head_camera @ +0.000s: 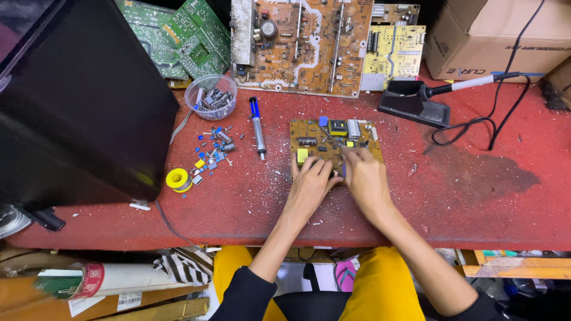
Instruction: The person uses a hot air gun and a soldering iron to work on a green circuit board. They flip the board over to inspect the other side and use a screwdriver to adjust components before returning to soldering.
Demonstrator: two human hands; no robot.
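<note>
Red bench: both hands' fingers touch circuit board.

A desoldering pump lies left of the small circuit board, the soldering iron stand right.

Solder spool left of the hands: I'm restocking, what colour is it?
Yellow; the small round solder spool shows best in the head view.

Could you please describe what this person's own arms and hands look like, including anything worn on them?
Both forearms are bare from elbow to wrist. Black sleeves show only near the bottom edge, ending at about the elbows. The left hand and the right hand wear no gloves, and no rings, watch or bracelet can be seen. The fingertips are too blurred to judge finer details.
</note>
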